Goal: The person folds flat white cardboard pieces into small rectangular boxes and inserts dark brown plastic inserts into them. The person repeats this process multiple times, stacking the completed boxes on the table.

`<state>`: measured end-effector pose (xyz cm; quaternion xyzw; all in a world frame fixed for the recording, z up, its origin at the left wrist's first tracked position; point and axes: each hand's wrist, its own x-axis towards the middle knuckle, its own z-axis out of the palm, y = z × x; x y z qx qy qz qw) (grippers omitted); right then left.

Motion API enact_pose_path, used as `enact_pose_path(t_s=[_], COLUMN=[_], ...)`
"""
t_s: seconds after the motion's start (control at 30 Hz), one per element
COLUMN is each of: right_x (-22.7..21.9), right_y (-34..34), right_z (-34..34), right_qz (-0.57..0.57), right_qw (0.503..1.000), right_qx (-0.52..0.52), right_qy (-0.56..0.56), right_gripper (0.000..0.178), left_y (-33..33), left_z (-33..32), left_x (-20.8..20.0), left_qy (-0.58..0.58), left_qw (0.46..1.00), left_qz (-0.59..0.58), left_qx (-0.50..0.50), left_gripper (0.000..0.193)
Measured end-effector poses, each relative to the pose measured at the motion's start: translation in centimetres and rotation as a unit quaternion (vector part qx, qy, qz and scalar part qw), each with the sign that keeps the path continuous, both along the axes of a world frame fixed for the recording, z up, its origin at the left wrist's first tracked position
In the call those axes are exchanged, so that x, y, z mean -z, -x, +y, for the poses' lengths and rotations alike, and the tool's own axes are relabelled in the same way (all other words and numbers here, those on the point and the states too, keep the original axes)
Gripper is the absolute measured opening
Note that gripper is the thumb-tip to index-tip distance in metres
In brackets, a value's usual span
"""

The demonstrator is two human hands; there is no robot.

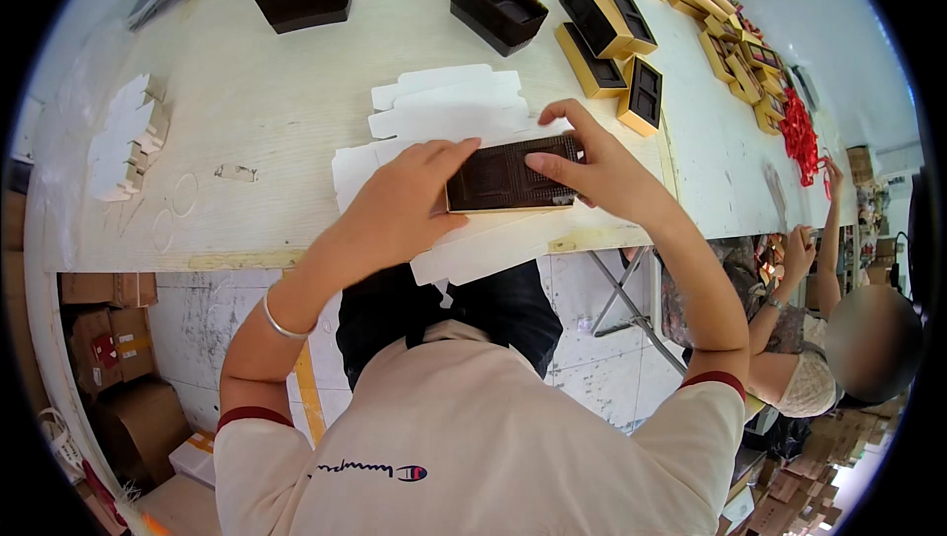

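The right hand (584, 159) is pinching the dark tray (488, 177) at its right end; the left hand (419, 189) is holding its left end between thumb and fingers. The dark tray is lying in a gold box (518, 210), above white cardboard (449, 112).

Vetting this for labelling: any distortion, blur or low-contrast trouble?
Head view: corners black, and the table bows at its left end; head view: white card is pale on pale, low contrast; head view: left hand, right hand and dark tray read clearly; head view: the co-worker's head is a blurred patch.
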<state>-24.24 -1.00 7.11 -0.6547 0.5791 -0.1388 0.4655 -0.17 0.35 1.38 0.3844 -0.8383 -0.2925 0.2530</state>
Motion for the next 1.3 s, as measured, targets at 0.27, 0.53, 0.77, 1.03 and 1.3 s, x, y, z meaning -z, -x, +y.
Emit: enact_pose_path(t_s=[0.27,0.53,0.77,1.03,1.3], right_x=[0.7,4.2,3.5,3.9,2.9], right_y=[2.3,0.9,0.6,-0.6,-0.8], right_z=[0.7,1.3,1.3,1.0,2.2], right_qz=[-0.046,0.015,0.016,0.1,0.035], right_qw=[0.95,0.906,0.89,0.858,0.92], right_qx=[-0.18,-0.232,-0.266,-0.305,-0.208], right_qy=[0.251,0.354,0.371,0.402,0.331], right_gripper=[0.03,0.044,0.048,0.045,0.044], left_y=[-1.8,1.2,0.8,0.6,1.0], left_z=[-1.3,0.0,-0.2,-0.5,0.0], left_x=[-0.5,0.7,-0.3,0.4,-0.1], left_qy=[-0.03,0.148,0.112,0.108,0.148], left_qw=[0.996,0.978,0.986,0.989,0.969], left_qz=[-0.08,-0.142,-0.127,-0.1,-0.196], left_qx=[-0.006,-0.035,-0.003,-0.009,-0.004], left_gripper=[0.077,0.09,0.091,0.081,0.064])
